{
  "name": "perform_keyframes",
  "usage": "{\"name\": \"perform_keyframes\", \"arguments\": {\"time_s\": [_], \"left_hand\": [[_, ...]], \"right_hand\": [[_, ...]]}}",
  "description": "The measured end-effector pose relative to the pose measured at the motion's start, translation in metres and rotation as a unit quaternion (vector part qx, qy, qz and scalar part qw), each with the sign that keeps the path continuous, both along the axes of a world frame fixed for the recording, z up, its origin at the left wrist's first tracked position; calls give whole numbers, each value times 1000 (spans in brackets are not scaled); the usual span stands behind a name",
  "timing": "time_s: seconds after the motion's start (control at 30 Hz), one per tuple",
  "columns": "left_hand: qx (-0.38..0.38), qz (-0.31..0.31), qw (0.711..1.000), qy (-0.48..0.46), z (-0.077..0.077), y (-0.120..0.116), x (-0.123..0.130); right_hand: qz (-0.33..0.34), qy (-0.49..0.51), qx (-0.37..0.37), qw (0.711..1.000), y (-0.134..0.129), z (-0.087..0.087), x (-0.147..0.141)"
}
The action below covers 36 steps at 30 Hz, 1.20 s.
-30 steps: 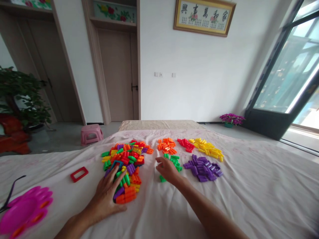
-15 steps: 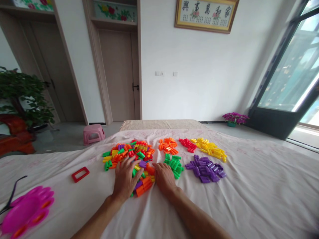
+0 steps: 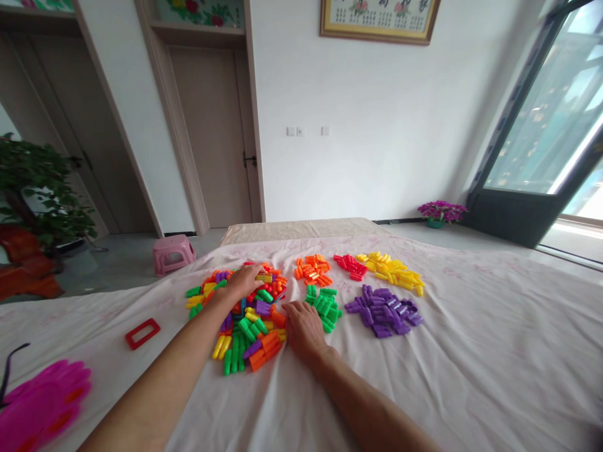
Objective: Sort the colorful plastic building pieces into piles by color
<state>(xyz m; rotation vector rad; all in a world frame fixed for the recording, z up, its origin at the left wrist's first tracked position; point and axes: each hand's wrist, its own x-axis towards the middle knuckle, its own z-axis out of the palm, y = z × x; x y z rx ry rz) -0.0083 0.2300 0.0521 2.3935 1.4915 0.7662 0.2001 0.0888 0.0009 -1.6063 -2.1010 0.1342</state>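
A heap of mixed-colour plastic building pieces (image 3: 254, 326) lies on the sheet in front of me. My left hand (image 3: 245, 280) reaches over the back of this heap. Its thumb and fingers look apart beside a yellow striped piece (image 3: 264, 277), and the fingertips are partly hidden. My right hand (image 3: 304, 328) rests at the heap's right edge with loosely bent fingers, near orange pieces (image 3: 277, 317). Just beyond it sits a pile of green pieces (image 3: 325, 307). Sorted by colour farther off are orange (image 3: 313, 270), red (image 3: 350, 267), yellow (image 3: 393, 271) and purple pieces (image 3: 385, 312).
On the pale sheet (image 3: 471, 351), a red rectangular frame (image 3: 142, 334) lies left of the heap. A bright pink plastic object (image 3: 44, 402) and a dark thin glasses-like arm (image 3: 9, 373) are at the near left. Beyond the sheet's edge stands a pink stool (image 3: 173, 254).
My left hand has moved forward from the heap's near middle to its back, uncovering green and yellow pieces. My right hand has stayed at the heap's edge. The view has shifted slightly.
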Motion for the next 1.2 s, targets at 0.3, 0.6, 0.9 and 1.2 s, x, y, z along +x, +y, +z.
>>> {"name": "perform_keyframes", "arguments": {"time_s": [0.3,0.6,0.9,1.2], "left_hand": [[-54,45,971,-228,2,-12,-31],[-64,97,969,-217,25,-52,-102],[-16,163,970,182,9,-125,-169],[33,146,970,194,5,-144,-150]], "right_hand": [[4,-2,-12,1000,0,0,0],[13,-12,8,1000,0,-1,0],[14,-16,1,1000,1,0,-1],[15,-14,2,1000,2,0,-2]]}}
